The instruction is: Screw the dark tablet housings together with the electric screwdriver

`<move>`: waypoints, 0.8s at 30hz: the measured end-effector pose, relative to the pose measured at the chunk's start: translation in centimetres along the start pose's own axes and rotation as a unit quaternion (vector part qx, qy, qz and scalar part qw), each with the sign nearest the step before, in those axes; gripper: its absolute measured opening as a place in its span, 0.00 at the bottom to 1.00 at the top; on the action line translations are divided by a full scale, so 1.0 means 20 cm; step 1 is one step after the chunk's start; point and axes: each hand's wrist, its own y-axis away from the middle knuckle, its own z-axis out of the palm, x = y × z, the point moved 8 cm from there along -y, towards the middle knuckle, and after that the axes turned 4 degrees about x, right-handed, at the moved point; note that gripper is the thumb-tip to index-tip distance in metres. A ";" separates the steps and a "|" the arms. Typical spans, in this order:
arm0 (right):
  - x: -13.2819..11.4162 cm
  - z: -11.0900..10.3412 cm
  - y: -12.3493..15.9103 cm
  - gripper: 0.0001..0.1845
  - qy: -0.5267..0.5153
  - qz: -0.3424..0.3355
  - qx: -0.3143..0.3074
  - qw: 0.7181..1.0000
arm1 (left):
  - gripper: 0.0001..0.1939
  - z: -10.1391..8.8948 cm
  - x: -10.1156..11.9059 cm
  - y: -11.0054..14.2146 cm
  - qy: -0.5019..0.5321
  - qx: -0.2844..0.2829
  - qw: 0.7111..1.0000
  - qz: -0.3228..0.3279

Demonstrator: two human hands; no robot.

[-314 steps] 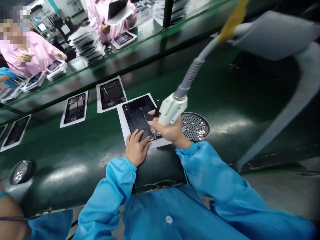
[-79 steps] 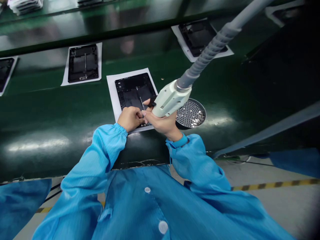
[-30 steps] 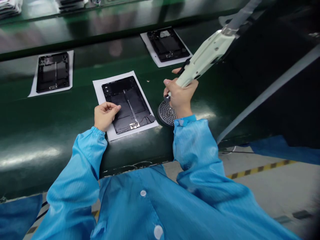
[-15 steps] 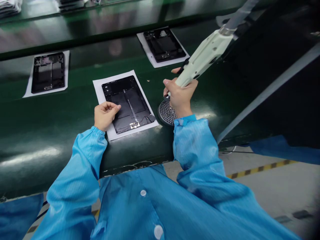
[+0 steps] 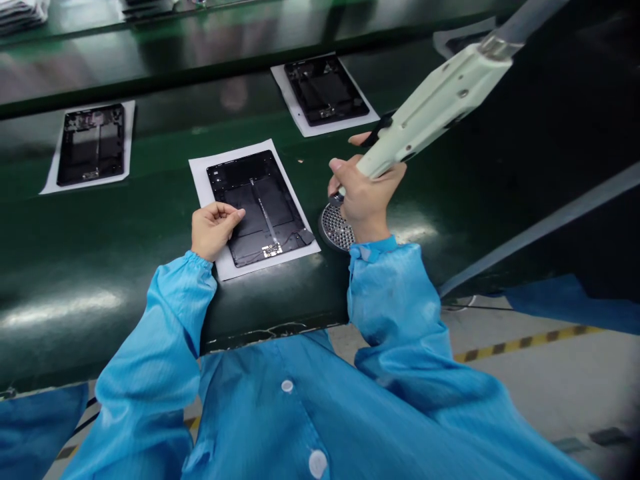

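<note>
On the counter (image 5: 110, 247), a black tablet casing (image 5: 280, 208) lies on white paper (image 5: 201, 185). At its left edge the left hand (image 5: 213, 229) curls, thumb to fingers, any held item indiscernible; the right hand (image 5: 367, 200) grips a pale power screwdriver (image 5: 437, 110) near a perforated dish (image 5: 336, 225).

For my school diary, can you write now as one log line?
left hand: curled at black casing | right hand: gripping pale tool | casing: on white sheet | perforated dish: beside sheet
</note>
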 end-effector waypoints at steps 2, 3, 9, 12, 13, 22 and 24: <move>-0.02 0.03 0.02 0.23 -0.001 0.002 -0.013 1.000 | 0.14 0.00 0.00 0.00 -0.005 0.001 1.000 -0.001; -0.03 0.04 0.03 0.22 -0.009 0.002 -0.018 1.000 | 0.14 0.00 0.00 0.00 -0.006 0.000 1.000 -0.001; -0.08 0.12 0.11 0.23 -0.019 0.030 -0.038 0.999 | 0.14 0.00 -0.01 0.00 0.002 -0.002 1.000 0.003; -0.11 0.16 0.15 0.23 -0.031 0.043 -0.055 0.997 | 0.14 0.00 -0.02 0.00 0.001 -0.003 1.000 0.002; -0.13 0.17 0.16 0.23 -0.039 0.045 -0.059 0.996 | 0.14 0.00 -0.01 0.00 0.001 -0.003 1.000 0.002; -0.19 0.28 0.30 0.22 -0.074 0.093 -0.116 0.986 | 0.11 0.01 -0.01 0.01 -0.003 0.002 1.000 -0.007; -0.20 0.30 0.34 0.22 -0.090 0.095 -0.127 0.983 | 0.11 0.02 -0.01 0.01 -0.005 0.003 1.000 -0.013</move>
